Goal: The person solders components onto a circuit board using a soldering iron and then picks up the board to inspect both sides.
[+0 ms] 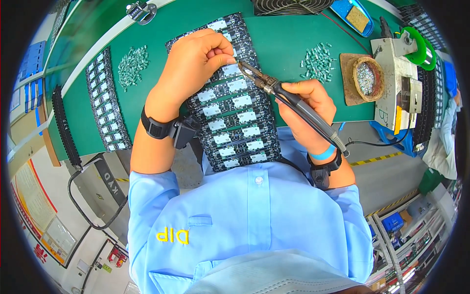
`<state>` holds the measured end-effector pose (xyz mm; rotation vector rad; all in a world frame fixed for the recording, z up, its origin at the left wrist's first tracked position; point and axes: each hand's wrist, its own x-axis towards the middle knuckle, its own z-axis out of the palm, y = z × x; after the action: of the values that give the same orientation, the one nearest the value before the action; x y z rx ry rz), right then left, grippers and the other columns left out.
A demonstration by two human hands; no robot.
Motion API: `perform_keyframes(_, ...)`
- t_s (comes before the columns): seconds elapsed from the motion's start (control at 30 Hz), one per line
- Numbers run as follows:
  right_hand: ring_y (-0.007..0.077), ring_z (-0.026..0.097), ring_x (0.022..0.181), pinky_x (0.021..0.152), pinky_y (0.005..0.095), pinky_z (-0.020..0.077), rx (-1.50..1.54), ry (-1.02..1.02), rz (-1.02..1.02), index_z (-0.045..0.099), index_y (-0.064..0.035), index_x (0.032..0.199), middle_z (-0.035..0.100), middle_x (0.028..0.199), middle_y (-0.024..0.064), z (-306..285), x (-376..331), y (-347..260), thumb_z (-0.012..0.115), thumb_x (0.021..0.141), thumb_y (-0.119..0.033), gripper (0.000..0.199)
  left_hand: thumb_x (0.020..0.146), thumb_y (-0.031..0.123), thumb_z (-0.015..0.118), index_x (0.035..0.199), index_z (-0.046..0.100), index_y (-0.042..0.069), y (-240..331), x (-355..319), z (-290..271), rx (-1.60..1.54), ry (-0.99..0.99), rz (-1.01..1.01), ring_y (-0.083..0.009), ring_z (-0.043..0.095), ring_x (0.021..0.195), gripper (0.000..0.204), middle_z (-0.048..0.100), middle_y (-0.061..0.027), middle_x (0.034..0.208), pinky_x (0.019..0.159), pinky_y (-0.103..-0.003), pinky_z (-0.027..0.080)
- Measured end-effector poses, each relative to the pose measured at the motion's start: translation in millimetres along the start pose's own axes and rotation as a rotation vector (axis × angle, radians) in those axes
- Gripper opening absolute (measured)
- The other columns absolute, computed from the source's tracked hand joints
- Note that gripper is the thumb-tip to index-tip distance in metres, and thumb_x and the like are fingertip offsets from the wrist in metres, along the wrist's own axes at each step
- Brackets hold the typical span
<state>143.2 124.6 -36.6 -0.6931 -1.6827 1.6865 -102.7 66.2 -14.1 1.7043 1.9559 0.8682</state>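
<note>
A long black panel of circuit boards [230,111] with white patches lies in front of me, its near end by my shirt. Over its upper part is my left hand [198,56], thumb and fingers pinched together at the board; what they hold, if anything, is too small to make out. My right hand [309,110] is closed round the dark handle of a soldering iron [293,100]. The iron's metal front end points up and left and reaches the board close to my left fingertips. Its cable trails off to the right.
Small green parts lie in a left pile [132,67] and a right pile [318,62]. Another board panel [106,100] is at left. A round pot [367,77] stands beside a white machine with a green solder spool [417,48]. Behind are a fan [293,5] and a blue sponge tray [351,17].
</note>
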Motion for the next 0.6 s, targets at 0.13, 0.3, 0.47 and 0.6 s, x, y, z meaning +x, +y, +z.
perform_keyframes(0.13, 0.0095, 0.065, 0.085, 0.075, 0.0237, 0.0526, -0.012, -0.007, 0.004, 0.060, 0.0018, 0.104, 0.069, 0.096, 0.0089, -0.4, 1.8, -1.2, 0.069, 0.083, 0.007, 0.024, 0.076, 0.002, 0.077, 0.084, 0.068, 0.003, -0.6, 0.0, 0.0, -0.008, -0.006, -0.008, -0.0085, 0.046, 0.060, 0.012, 0.055, -0.0011, 0.073, 0.056, -0.024, 0.041)
perform_keyframes(0.3, 0.0104, 0.065, 0.085, 0.075, 0.0246, 0.0529, -0.007, 0.013, 0.024, 0.060, 0.0019, 0.104, 0.069, 0.096, 0.0097, 0.3, 1.4, -2.1, 0.068, 0.083, 0.006, 0.023, 0.077, 0.001, 0.077, 0.084, 0.068, 0.003, 0.5, 0.1, 0.1, -0.014, -0.012, -0.011, -0.0084, 0.046, 0.060, 0.012, 0.056, -0.0008, 0.073, 0.056, -0.024, 0.041)
perform_keyframes(0.47, 0.0117, 0.065, 0.086, 0.077, 0.0256, 0.0531, 0.014, -0.011, 0.005, 0.060, 0.0019, 0.105, 0.069, 0.096, 0.0103, -4.3, -2.5, 2.2, 0.068, 0.083, 0.006, 0.024, 0.076, 0.002, 0.077, 0.084, 0.067, 0.003, 1.8, 0.1, -0.3, -0.008, -0.012, -0.011, -0.0085, 0.046, 0.061, 0.013, 0.056, -0.0005, 0.074, 0.056, -0.024, 0.041)
perform_keyframes(0.6, 0.0129, 0.066, 0.088, 0.080, 0.0266, 0.0534, -0.033, -0.015, -0.042, 0.059, 0.0020, 0.107, 0.069, 0.097, 0.0104, -2.7, -1.1, 4.5, 0.068, 0.083, 0.007, 0.026, 0.076, 0.002, 0.077, 0.084, 0.067, 0.003, 0.9, -0.1, 0.2, -0.003, -0.006, -0.006, -0.0089, 0.047, 0.061, 0.013, 0.056, -0.0005, 0.073, 0.057, -0.024, 0.041)
